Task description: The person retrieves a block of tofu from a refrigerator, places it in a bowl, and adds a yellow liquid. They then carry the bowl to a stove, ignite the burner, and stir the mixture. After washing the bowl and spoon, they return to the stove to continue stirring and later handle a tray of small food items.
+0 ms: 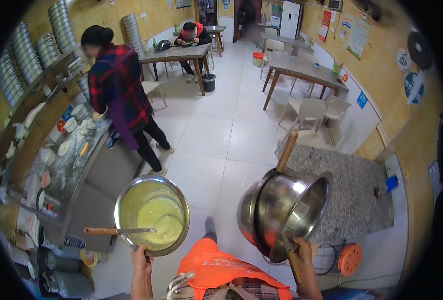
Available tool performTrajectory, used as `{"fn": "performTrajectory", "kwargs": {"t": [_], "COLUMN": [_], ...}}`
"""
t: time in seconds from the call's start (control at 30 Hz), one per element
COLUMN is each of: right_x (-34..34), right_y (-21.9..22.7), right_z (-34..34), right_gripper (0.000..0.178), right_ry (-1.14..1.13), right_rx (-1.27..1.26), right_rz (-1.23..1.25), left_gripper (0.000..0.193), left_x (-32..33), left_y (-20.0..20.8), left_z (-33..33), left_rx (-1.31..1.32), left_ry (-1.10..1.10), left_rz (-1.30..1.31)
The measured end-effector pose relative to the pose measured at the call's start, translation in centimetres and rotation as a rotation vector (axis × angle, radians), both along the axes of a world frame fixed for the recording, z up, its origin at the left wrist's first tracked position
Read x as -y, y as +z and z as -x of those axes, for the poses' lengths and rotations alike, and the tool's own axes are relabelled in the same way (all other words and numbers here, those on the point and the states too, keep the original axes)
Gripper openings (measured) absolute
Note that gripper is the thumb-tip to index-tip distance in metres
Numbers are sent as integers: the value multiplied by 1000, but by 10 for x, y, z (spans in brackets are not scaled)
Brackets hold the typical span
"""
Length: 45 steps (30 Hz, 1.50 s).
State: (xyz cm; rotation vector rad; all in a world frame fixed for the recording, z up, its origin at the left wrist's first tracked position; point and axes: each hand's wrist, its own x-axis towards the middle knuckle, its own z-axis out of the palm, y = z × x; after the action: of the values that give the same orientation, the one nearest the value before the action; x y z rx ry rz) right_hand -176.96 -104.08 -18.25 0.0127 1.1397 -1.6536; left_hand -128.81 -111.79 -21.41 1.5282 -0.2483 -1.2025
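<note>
A steel bowl (131,202) hangs from my left hand (140,261), whose fingers are closed on its near rim. Inside it lies a pale yellow, batter-like mix (154,215). A ladle (131,231) with a wooden handle rests across the rim, its head down in the mix. On the other side, my right hand (304,251) grips the near rim of nested steel bowls (281,197), tilted on their side. A wooden handle (287,151) sticks up at their far rim. Beside my right fingers, a second wooden-handled tool (294,266) reaches its flat metal end into the front bowl.
At left, a person (116,85) in a checked top stands at a floury counter (89,150). Another person (189,37) sits at a far table. A granite-topped table (341,195) stands close right; chairs (309,110) lie beyond. Gas cylinders (69,285) sit low left.
</note>
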Motion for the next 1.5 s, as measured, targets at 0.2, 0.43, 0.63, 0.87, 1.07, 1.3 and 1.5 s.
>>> {"fn": "performTrajectory", "kwargs": {"t": [0.2,0.43,0.63,0.87,1.07,1.3,1.5], "right_x": [210,423,649,931,1165,1414,1602], "right_y": [-36,-32,-37,-25,-42,-18,-50], "right_z": [53,100,186,307,407,516,618], "right_gripper": [33,33,34,28,27,23,29], "right_ry": [113,-7,-91,-83,-21,-136,-198], "right_rx": [-378,-680,-649,-341,-261,-182,-193], "right_rz": [-129,-245,-299,-272,-255,-328,-302], "left_gripper": [7,9,9,16,20,27,29], "left_x": [232,528,773,1011,1227,1546,1774], "left_y": [-2,5,-10,-1,9,48,31], "left_z": [55,150,251,339,425,566,691], "left_rx": [45,-41,-83,-7,158,220,177], "left_ry": [-67,-262,-296,-197,-210,-488,-512], "left_rz": [-28,-62,-43,-123,-129,-237,-156]}}
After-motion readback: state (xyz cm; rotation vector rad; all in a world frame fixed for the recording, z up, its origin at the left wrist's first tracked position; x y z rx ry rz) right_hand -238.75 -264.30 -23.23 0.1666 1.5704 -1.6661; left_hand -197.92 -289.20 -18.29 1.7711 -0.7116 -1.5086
